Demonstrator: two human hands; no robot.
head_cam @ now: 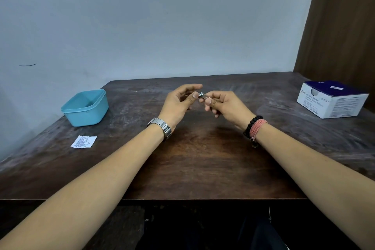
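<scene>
Both my hands are raised over the middle of the dark wooden table (203, 158). My right hand (225, 104) pinches a small dark and silvery object (202, 95) between thumb and forefinger; it is too small to name. My left hand (178, 101) is just left of it, thumb tip touching or nearly touching the object's end, the other fingers loosely curved above. A metal watch is on my left wrist and bead and thread bracelets on my right.
A light blue plastic tub (85, 107) stands open at the table's left. A small white printed packet (83, 141) lies in front of it. A white and dark blue box of alcohol swabs (332, 100) sits at the far right. A wall rises behind the table.
</scene>
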